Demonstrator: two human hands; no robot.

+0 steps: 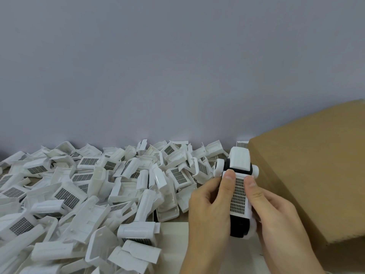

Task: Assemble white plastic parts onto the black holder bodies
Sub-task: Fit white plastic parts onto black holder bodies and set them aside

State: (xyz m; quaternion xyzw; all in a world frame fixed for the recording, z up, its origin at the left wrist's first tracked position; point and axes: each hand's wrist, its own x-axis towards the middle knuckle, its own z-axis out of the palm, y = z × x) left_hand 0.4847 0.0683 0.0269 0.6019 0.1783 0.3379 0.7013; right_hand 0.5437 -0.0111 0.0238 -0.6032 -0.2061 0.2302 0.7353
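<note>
Both of my hands hold one assembly above the table at the lower right. It is a black holder body (238, 228) with a white plastic part (239, 196) lying on it, whose gridded panel faces up. My left hand (209, 206) grips its left side, thumb pressing on the part's top corner. My right hand (276, 212) grips the right side, thumb on the other corner. At the far end, a white ribbed cap (239, 159) and round white knobs sit on a black band.
A large heap of loose white parts (83, 196) with gridded panels covers the table to the left and behind. A brown cardboard box (314, 175) stands close on the right. A plain grey wall rises behind.
</note>
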